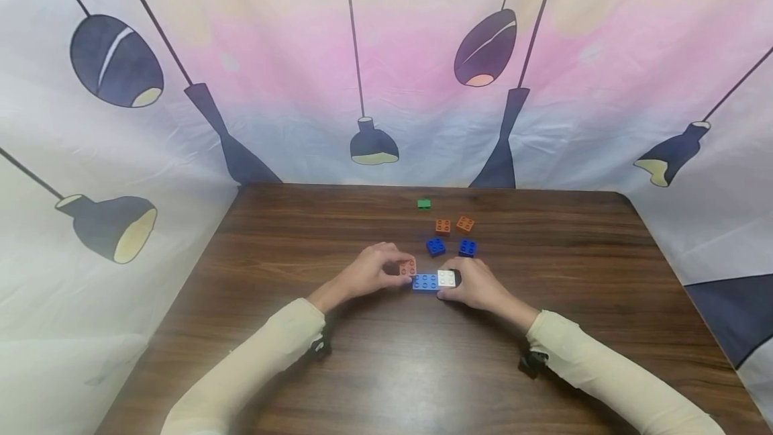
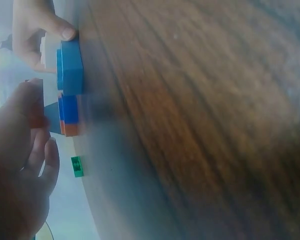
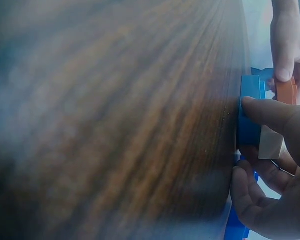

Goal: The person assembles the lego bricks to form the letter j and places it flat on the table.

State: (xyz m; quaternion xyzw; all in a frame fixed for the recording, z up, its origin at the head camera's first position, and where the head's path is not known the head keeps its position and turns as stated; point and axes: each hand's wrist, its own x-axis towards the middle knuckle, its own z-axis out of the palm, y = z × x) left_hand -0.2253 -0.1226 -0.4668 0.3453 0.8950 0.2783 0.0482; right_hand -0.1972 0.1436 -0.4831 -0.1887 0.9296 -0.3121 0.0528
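Observation:
My left hand (image 1: 370,271) pinches an orange toy building brick (image 1: 408,267) between thumb and fingers. In the right wrist view this orange brick (image 3: 286,92) is held higher than a longer light blue brick (image 3: 250,112), near its left end. On the right end of the light blue brick (image 1: 425,282) sits a white brick (image 1: 446,278). My right hand (image 1: 480,285) grips that end, its thumb on the near side and fingers on the far side. Studs on the left part of the light blue brick are uncovered.
Beyond my hands lie two dark blue bricks (image 1: 435,246), two orange bricks (image 1: 443,225) and a green brick (image 1: 424,205), all loose on the dark wooden table (image 1: 386,381). A cloth printed with lamps (image 1: 314,146) hangs behind the table and at its sides.

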